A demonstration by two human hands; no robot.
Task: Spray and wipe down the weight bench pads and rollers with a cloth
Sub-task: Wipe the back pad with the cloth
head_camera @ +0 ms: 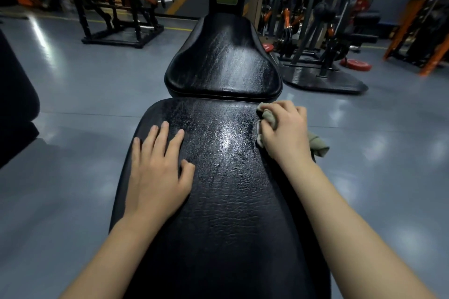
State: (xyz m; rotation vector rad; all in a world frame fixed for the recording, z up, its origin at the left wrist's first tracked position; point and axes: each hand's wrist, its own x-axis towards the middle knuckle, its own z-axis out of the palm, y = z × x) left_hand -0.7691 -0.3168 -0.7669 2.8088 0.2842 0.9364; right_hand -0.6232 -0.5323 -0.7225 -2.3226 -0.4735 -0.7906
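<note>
Head view, looking down the bench. Long pad [230, 201] runs away from the person. The seat pad [223, 60] sits just past it, tilted up, with a narrow gap between them. No rollers or spray bottle in frame.

Left hand [158, 172] lies flat on the pad's left side, fingers straight and spread, thumb out. It looks like a brace.

Right hand [284, 131] is at the pad's far right corner, fingers curled over a bunched cloth [269, 116]. Folds show past the fingertips, and a loose tail hangs off the pad edge behind the wrist.

Pad centre has a wet sheen; the vinyl is cracked and grained. The seat pad shows dull streaks.

Handling, as judged:
- Cloth is light, soft and limp, and will unravel if held loosely. Best kept wadded under palm and fingers, with the tail tucked in.
- Pads are probably firm foam under vinyl, fixed to the frame, so they take pressure. Nothing to lift.
- The wet patch is likely slick under a bare palm, and rough cracks may snag the cloth.

Grey floor [73, 116] around the bench. Other machines [116, 12] and a red plate [356, 63] stand well apart.
</note>
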